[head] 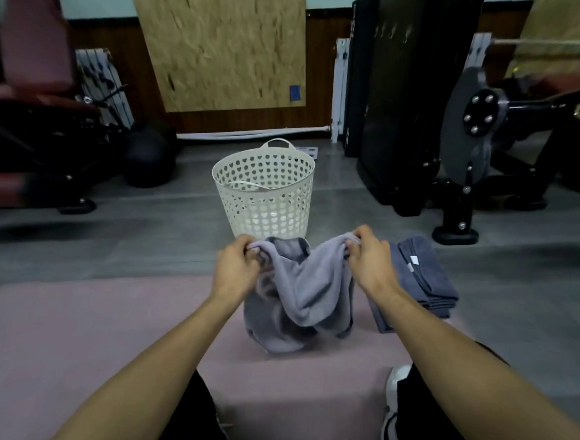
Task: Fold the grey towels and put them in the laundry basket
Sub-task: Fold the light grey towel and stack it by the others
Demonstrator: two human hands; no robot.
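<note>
Gripping grey towel (pixel 300 287), both hands (pixel 237 268)

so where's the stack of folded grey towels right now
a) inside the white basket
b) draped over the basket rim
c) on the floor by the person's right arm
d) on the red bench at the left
c: the folded grey towels lie stacked on the floor just outside the right hand, apart from the laundry basket.

hands: 2 (pixel 235 266) (pixel 370 260) | loose grey towel: 1 (pixel 301 298) | folded towel stack: 1 (pixel 423 279) | laundry basket: 1 (pixel 267 204) | mat: 1 (pixel 83 330)
</note>
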